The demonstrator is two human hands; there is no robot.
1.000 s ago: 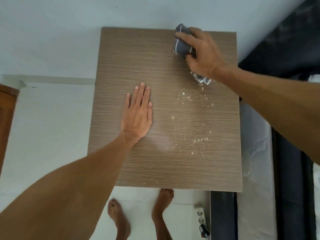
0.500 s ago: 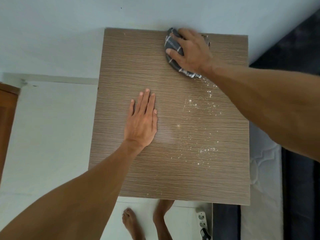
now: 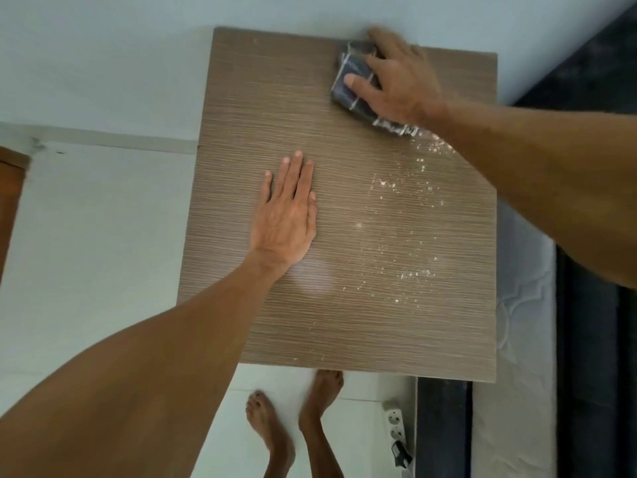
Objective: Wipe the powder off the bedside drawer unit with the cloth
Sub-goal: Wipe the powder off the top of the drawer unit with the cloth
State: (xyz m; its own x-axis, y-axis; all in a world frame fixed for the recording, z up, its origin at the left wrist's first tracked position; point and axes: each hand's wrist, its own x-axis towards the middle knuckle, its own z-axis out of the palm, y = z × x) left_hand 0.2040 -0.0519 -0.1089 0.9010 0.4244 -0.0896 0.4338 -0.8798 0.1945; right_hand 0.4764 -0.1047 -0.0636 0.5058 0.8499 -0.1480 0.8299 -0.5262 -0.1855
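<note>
The brown wood-grain top of the bedside drawer unit (image 3: 241,115) fills the middle of the view. White powder specks (image 3: 406,236) are scattered over its right half. My right hand (image 3: 400,81) presses a dark grey cloth with white stripes (image 3: 351,88) flat on the far right part of the top, near the wall. Lying flat on the middle-left of the top is my left hand (image 3: 286,219), fingers together, holding nothing.
A pale wall (image 3: 103,63) runs behind the unit. A mattress (image 3: 524,322) and dark bed frame (image 3: 586,339) lie against the right side. On the white floor below are my bare feet (image 3: 293,419) and a power strip (image 3: 394,429). A brown wooden piece (image 3: 10,201) is at far left.
My right hand lowered the bunched cloth onto the far right of the top and now presses it flat there. The left hand stayed flat in place.
</note>
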